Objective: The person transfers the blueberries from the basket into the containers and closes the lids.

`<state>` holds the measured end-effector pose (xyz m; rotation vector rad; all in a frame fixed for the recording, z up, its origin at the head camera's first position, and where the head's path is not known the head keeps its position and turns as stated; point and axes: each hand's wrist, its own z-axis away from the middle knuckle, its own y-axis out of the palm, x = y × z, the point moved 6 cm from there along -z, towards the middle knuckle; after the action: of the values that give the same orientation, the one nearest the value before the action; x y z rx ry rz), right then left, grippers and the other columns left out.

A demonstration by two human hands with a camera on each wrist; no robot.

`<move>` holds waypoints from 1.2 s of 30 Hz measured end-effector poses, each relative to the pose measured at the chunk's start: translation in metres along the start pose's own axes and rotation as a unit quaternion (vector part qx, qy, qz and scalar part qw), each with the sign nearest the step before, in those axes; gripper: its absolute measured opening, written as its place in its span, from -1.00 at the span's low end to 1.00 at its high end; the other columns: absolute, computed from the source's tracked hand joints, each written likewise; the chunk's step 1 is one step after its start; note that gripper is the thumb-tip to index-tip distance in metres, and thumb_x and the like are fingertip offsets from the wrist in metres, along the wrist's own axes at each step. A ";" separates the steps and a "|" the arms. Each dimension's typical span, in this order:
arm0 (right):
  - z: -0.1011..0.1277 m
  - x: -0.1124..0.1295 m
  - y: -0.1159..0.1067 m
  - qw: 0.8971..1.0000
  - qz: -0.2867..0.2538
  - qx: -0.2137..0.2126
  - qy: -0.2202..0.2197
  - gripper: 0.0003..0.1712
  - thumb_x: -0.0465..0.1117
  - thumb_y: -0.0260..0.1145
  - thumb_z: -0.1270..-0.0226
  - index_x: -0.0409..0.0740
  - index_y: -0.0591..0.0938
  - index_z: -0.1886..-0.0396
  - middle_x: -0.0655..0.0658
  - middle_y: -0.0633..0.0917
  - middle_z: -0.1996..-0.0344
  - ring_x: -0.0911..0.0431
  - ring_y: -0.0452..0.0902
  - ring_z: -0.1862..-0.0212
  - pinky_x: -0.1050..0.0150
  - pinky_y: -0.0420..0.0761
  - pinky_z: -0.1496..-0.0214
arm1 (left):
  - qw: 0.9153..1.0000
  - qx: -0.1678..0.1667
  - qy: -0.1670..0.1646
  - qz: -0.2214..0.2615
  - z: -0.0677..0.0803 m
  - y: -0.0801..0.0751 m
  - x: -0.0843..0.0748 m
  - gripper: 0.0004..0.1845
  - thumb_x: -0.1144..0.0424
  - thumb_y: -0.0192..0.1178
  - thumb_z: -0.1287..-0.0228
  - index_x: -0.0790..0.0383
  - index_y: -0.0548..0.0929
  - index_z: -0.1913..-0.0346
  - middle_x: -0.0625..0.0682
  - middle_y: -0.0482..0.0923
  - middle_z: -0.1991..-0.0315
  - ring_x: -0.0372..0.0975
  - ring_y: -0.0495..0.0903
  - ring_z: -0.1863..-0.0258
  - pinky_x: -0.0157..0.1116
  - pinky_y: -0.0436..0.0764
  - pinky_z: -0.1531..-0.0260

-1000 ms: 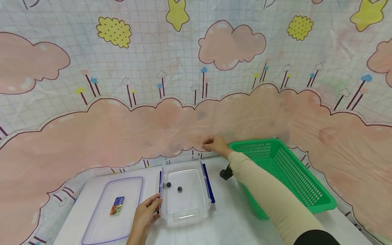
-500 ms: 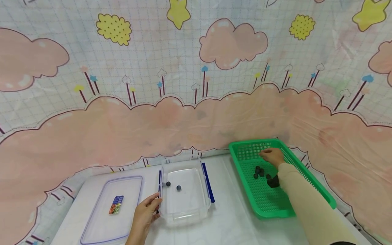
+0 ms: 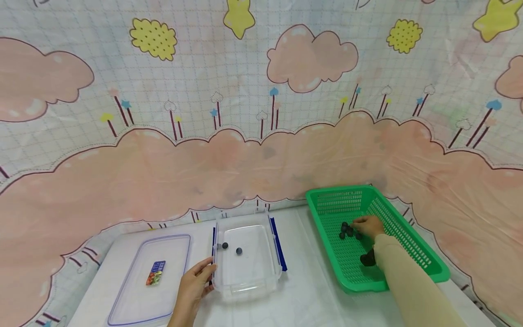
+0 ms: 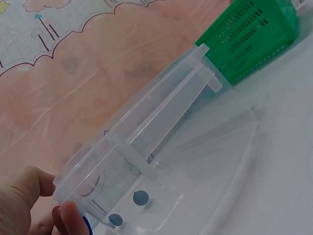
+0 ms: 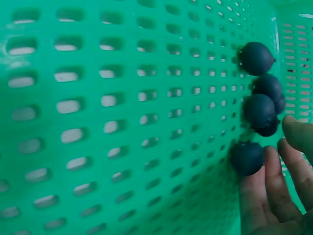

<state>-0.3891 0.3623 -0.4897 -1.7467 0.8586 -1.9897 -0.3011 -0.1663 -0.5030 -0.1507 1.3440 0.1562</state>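
A clear plastic container [image 3: 247, 272] sits on the white table with two dark berries [image 3: 239, 250] inside, which also show in the left wrist view as berries [image 4: 141, 198]. My left hand [image 3: 202, 272] grips the container's left wall, thumb [image 4: 73, 215] on the inside. To the right, a green mesh basket [image 3: 408, 254] holds several dark berries [image 3: 346, 229]. My right hand [image 3: 363, 225] reaches into it. Its straight fingers [image 5: 261, 191] touch one berry [image 5: 247, 157], while the thumb [image 5: 298, 134] stays apart from it.
A clear lid [image 3: 130, 295] with a small coloured sticker [image 3: 156, 273] lies flat left of the container. A cartoon-cloud cloth [image 3: 261, 150] hangs as a backdrop close behind the table. Bare white tabletop [image 3: 310, 290] lies between container and basket.
My right hand moved from above the container's far right corner to the basket, then lowered to the berries. My left hand and the container stayed put.
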 end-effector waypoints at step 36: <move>-0.003 0.002 0.003 0.997 0.068 0.018 -0.012 -0.63 -0.18 0.27 -0.35 -0.41 0.69 0.05 -0.37 0.71 0.20 -0.21 0.61 0.13 -0.09 0.63 0.08 | 1.000 -0.008 -0.005 -0.008 0.000 0.000 0.002 -0.50 0.26 0.28 -0.28 0.37 0.53 -0.25 -0.12 0.47 0.43 -0.29 0.42 0.40 -0.41 0.61 0.51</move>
<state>-0.3931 0.3592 -0.4906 -1.6434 0.9020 -1.8824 -0.3002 -0.1665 -0.5051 -0.1745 1.3319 0.1534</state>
